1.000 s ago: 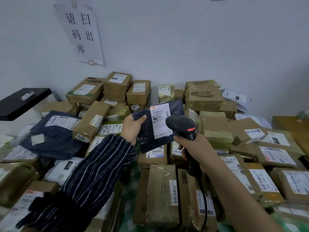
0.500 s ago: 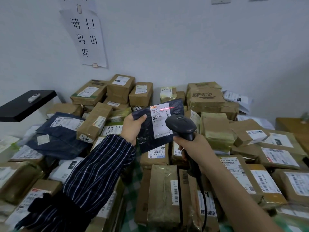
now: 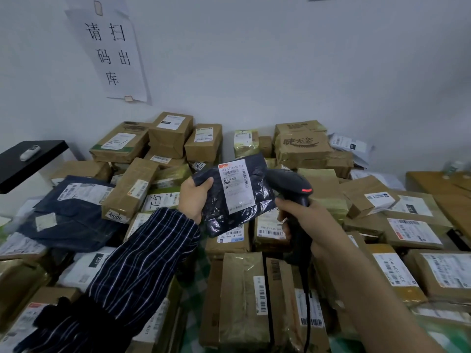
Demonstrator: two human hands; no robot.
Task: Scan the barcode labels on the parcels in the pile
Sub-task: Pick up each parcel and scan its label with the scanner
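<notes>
Dark, glossy plastic wraps the parcel point(image 3: 216, 217) held up above the pile, its white barcode label point(image 3: 235, 189) turned to the camera; beyond a few bars and digits the print is too small to read. The left hand point(image 3: 193, 200) pinches the bag's left edge with the thumb on the front, and its other fingers are hidden behind the plastic. The right hand point(image 3: 305, 221) is curled round the handle of a black scanner point(image 3: 286, 183), covering most of the handle. Only the head shows, in front of the bag's right edge just beside the label, with a red strip on it. Whether the trigger is pressed cannot be told. A cable point(image 3: 307, 317) drops from under that hand and leaves at the bottom edge. Brown cardboard parcels point(image 3: 303, 149) lie heaped below and around, many cut off at the sides, their labels blurred. A striped sleeve point(image 3: 142, 263) hides boxes at lower left. On the wall a paper sign point(image 3: 114, 54) is cropped at the top. A black shelf point(image 3: 38, 164) at the left edge bears a small white object point(image 3: 30, 152), hard to identify.
</notes>
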